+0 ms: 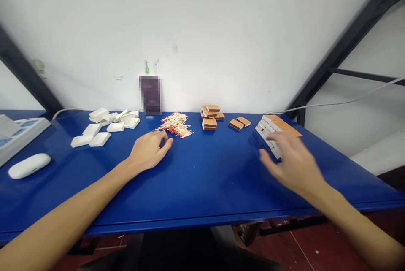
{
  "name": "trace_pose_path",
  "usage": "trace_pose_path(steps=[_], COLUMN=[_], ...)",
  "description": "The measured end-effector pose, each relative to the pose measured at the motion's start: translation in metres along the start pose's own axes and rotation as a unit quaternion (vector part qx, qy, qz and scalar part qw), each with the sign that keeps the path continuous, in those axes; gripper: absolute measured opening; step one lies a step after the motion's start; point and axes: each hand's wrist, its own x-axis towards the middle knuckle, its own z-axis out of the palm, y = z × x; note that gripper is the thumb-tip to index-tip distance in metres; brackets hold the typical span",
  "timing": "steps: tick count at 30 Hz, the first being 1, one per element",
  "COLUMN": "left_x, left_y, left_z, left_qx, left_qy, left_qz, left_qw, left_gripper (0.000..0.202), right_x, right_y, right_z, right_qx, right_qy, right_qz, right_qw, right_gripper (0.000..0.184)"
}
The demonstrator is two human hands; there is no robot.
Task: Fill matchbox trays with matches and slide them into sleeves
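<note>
Resting palm-down on the blue table (202, 186), our left hand (148, 151) curls its fingers together at the near edge of the match pile (176, 126); we cannot tell whether they pinch a match. Our right hand (292, 164), blurred, spreads its fingers apart over the near end of the matchbox row (281, 126), gripping nothing. Further back lie two brown sleeves (239, 123), a small stack of brown boxes (210, 116), and, far left, scattered white trays (104, 125).
</note>
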Motion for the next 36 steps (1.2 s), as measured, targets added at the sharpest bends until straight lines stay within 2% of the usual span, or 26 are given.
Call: trace_pose_path(steps=[1,4,6,9,13,16,19,21,23,26,28,31,33,36], left_x=[0.002,0.006,0.009,0.014,0.019,0.022,0.022,0.021,0.019,0.018,0.017,0.016,0.015,0.014], left_y=[-0.002,-0.014,-0.026,-0.041,-0.054,-0.064,-0.082,-0.096,-0.107,-0.113,-0.11,-0.103,-0.099,-0.094], left_z=[0.001,0.004,0.005,0.006,0.005,0.0,-0.008,-0.013,-0.017,-0.021,-0.021,-0.018,-0.015,-0.014], left_qx=[-0.001,-0.006,-0.007,-0.001,-0.001,0.049,0.126,0.148,0.156,0.154,0.156,0.176,0.192,0.19], left_qy=[0.023,0.074,0.083,0.08,0.075,0.078,0.098,0.102,0.087,0.091,0.098,0.079,0.065,0.055], left_qz=[0.005,0.014,0.02,0.028,0.007,-0.019,-0.068,-0.096,-0.102,-0.103,-0.101,-0.091,-0.081,-0.071], left_qw=[1.0,0.997,0.996,0.996,0.997,0.996,0.985,0.979,0.979,0.978,0.978,0.977,0.976,0.978], left_gripper=[0.033,0.029,0.034,0.04,0.04,0.04,0.042,0.045,0.045,0.042,0.041,0.039,0.037,0.029], right_x=[0.013,0.056,0.08,0.095,0.075,0.048,0.03,0.03,0.037,0.058,0.071,0.083,0.087,0.089], right_y=[-0.009,-0.022,-0.02,-0.015,-0.035,-0.07,-0.109,-0.129,-0.142,-0.144,-0.136,-0.121,-0.115,-0.117], right_z=[0.007,0.035,0.053,0.067,0.058,0.039,0.024,0.021,0.024,0.035,0.045,0.054,0.057,0.059], right_qx=[0.023,0.003,-0.032,-0.045,-0.062,-0.043,0.05,0.095,0.109,0.087,0.058,-0.006,-0.033,0.0], right_qy=[-0.038,-0.138,-0.185,-0.226,-0.213,-0.171,-0.144,-0.139,-0.146,-0.159,-0.171,-0.184,-0.166,-0.141], right_qz=[-0.033,-0.039,-0.003,0.019,-0.003,-0.098,-0.212,-0.273,-0.296,-0.285,-0.258,-0.222,-0.206,-0.22], right_qw=[0.998,0.99,0.982,0.973,0.975,0.979,0.965,0.947,0.938,0.941,0.949,0.958,0.964,0.965], right_gripper=[0.03,0.04,0.045,0.034,0.027,0.02,0.016,0.017,0.013,0.011,0.014,0.016,0.016,0.019])
